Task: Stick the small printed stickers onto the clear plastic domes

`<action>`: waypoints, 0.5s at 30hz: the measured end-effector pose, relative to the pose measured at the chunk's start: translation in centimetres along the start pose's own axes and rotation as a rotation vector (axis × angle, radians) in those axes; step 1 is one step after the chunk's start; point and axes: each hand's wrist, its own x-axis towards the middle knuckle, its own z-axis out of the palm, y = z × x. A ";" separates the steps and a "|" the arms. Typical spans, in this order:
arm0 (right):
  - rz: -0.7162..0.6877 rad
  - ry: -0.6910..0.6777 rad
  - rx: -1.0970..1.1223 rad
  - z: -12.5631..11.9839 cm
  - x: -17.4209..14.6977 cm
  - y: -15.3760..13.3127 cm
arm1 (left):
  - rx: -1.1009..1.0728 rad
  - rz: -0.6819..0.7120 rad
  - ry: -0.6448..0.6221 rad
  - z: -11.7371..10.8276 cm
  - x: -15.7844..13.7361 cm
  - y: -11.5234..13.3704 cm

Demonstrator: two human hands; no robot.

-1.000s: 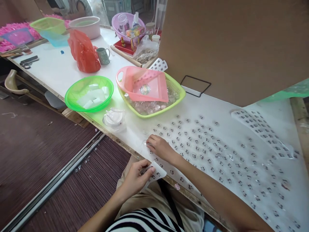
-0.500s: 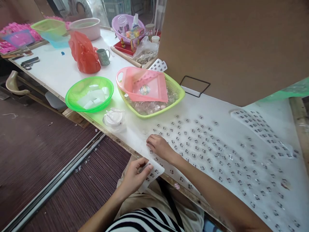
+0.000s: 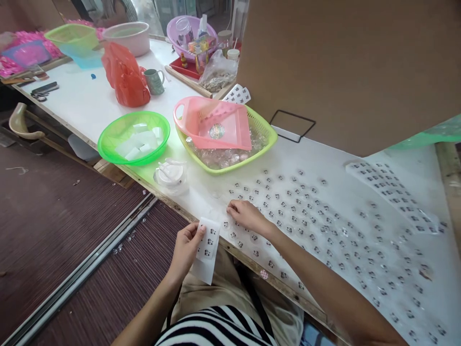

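My left hand (image 3: 187,247) pinches a white sheet of panda stickers (image 3: 209,242) between thumb and fingers, just off the table's front edge. The lower part of the sheet hangs down over my lap. My right hand (image 3: 247,216) is over the white table with its fingers curled and the fingertips close to the surface; whether something small is between them is hidden. Around and beyond it lie rows of small clear round pieces (image 3: 281,212), many with a panda picture on them. A larger panda sticker sheet (image 3: 392,192) lies flat farther right.
A yellow-green basket (image 3: 223,169) holds clear pieces under a pink tray (image 3: 230,137). Left of it stand a green bowl (image 3: 104,146) with white pieces and a white tape-like roll (image 3: 171,174). A big cardboard box (image 3: 342,72) blocks the back right. Farther off are a red bag (image 3: 124,77) and a mug (image 3: 154,81).
My left hand has moved left and up, and the sticker sheet in it has turned more upright, facing me. My right hand has shifted slightly to the right over the table.
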 end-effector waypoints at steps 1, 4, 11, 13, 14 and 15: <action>-0.004 0.008 -0.072 0.0 0.0 0.0 | 0.012 -0.005 -0.012 -0.1 -0.1 -0.2; -0.001 0.059 -0.231 0.1 -0.2 -0.3 | 0.042 -0.026 -0.066 -0.4 -0.7 -0.8; -0.336 0.114 -0.282 1.1 -0.3 -1.3 | 0.090 -0.046 -0.133 -0.3 -1.7 -1.1; -0.494 0.099 -0.293 1.7 0.1 -1.2 | 0.086 -0.034 -0.143 0.0 -1.7 -1.0; -0.537 0.096 -0.307 2.1 0.3 -1.1 | 0.086 -0.031 -0.146 0.1 -1.7 -1.0; -0.564 0.101 -0.321 2.3 0.5 -1.1 | 0.087 -0.027 -0.147 0.1 -1.6 -1.0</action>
